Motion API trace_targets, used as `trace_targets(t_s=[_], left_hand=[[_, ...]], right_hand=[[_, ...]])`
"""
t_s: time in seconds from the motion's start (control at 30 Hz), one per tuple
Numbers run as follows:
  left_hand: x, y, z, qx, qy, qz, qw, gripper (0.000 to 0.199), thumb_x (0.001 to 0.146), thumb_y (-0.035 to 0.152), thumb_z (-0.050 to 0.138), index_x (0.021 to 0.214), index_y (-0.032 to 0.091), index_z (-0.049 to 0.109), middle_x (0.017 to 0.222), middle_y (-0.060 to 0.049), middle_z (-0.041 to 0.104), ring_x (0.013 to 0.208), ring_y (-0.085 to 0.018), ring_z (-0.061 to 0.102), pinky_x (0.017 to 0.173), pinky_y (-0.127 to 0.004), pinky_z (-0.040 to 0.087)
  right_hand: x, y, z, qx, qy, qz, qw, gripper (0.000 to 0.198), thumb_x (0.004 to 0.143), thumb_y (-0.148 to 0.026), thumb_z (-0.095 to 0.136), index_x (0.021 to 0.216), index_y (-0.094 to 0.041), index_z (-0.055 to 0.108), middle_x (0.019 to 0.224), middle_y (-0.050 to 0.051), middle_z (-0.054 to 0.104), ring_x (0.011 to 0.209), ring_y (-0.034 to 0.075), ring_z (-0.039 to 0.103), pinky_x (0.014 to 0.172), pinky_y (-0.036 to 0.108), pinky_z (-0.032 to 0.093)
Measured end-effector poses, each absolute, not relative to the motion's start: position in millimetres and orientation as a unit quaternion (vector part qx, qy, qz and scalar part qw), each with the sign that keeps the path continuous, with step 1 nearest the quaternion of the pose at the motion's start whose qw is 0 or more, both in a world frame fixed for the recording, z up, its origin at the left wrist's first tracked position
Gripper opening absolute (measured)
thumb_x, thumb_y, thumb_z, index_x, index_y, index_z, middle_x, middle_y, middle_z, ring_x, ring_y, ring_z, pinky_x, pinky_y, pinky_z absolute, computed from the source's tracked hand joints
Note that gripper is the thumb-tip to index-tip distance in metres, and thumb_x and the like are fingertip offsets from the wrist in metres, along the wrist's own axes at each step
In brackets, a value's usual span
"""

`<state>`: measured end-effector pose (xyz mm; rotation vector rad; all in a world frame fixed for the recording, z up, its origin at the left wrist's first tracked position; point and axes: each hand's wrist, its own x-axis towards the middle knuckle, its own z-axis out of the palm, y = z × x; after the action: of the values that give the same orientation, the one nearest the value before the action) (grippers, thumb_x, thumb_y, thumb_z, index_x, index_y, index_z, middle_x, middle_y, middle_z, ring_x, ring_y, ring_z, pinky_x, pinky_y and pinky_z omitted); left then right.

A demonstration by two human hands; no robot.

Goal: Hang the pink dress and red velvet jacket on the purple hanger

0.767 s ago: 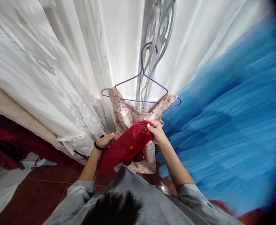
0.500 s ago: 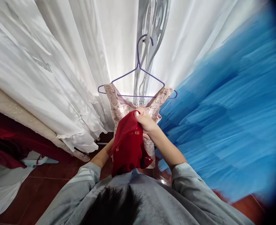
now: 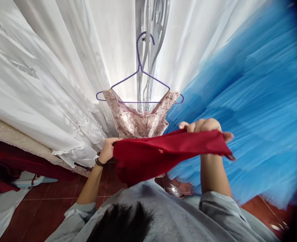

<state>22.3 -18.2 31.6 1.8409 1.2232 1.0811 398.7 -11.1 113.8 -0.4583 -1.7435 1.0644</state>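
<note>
A dark red garment is stretched sideways in front of my chest; its kind does not show. My left hand, with a dark band on the wrist, grips its left end. At the right, my right hand is closed over the other end, which sticks out past the thumb. Just beyond the cloth hangs a pink patterned dress with wide shoulder straps. A purple hanger carries the dress by those straps. The lower part of the dress is mostly hidden behind the red cloth.
Long white drapes fall on the left and behind. A silver-grey scrolled metal stand rises behind the hanger. Blue ruffled tulle fills the right side. Red fabric lies low on the left, above brown-red floor tiles.
My right hand has moved out to the right and my left hand slightly left. The red garment, bunched and hanging before, is now spread wide between them.
</note>
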Motion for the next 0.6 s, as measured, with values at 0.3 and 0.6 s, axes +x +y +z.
trace_targets(t_s=[0.3,0.6], left_hand=[[51,-35,86,0.754,0.486,0.443,0.02,0.02,0.063,0.007,0.049,0.055,0.02,0.037,0.054,0.003,0.041,0.054,-0.011,0.038,0.054,-0.025,0.03],[15,-44,73,0.737,0.585,0.27,0.204,0.033,0.077,0.038,0.068,0.058,0.019,0.049,0.056,0.003,0.049,0.058,-0.013,0.046,0.057,-0.025,0.034]], right_hand=[[285,6,37,-0.349,-0.85,0.305,0.25,0.079,0.078,-0.053,0.077,0.144,-0.016,0.054,0.144,0.018,0.057,0.13,0.033,0.057,0.109,0.046,0.045],[282,3,105,-0.571,-0.782,-0.099,0.23,0.053,0.083,-0.006,0.045,0.131,-0.018,0.063,0.122,0.013,0.071,0.093,0.024,0.071,0.068,0.027,0.048]])
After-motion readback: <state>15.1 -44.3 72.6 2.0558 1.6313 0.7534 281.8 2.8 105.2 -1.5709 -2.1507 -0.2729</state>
